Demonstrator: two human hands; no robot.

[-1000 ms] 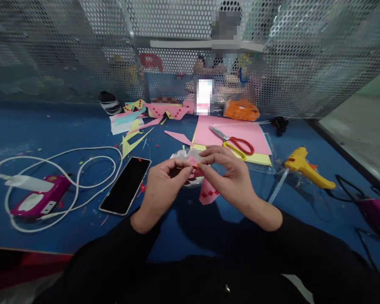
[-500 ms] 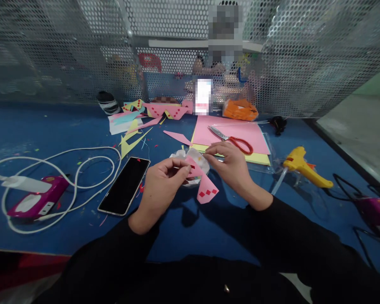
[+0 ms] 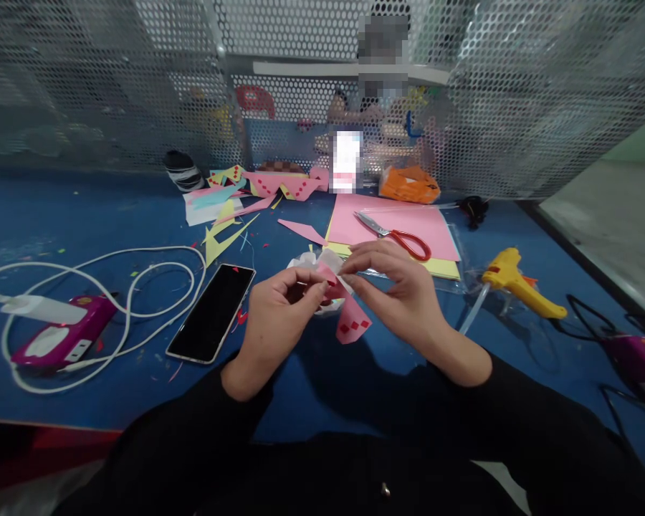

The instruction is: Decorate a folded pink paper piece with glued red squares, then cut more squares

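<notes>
Between the thumb and fingers of my left hand (image 3: 274,322) is a pink paper cutout (image 3: 354,322) decorated with small red diamonds. One end of it hangs down to the right. My right hand (image 3: 408,301) is pinched closed at the cutout's upper edge, by a whitish sliver; whether it grips the paper or a tiny piece is hidden. Beneath both hands lies a crumpled white wrapping or bag (image 3: 330,258), partly covered. Just beyond my right hand, red-handled scissors (image 3: 390,233) rest on a stack of pink and yellow paper (image 3: 344,215).
A phone (image 3: 212,312), a white cable (image 3: 132,326) and a purple power strip (image 3: 67,333) lie at left. A yellow glue gun (image 3: 521,283) is at right. Paper scraps (image 3: 226,240), pink paper glasses (image 3: 279,185) and an orange packet (image 3: 408,186) sit toward the perforated metal panel (image 3: 290,43).
My right hand has moved slightly left and down, its fingertips now meeting the pink cutout's edge. My left hand keeps hold of the cutout almost in place.
</notes>
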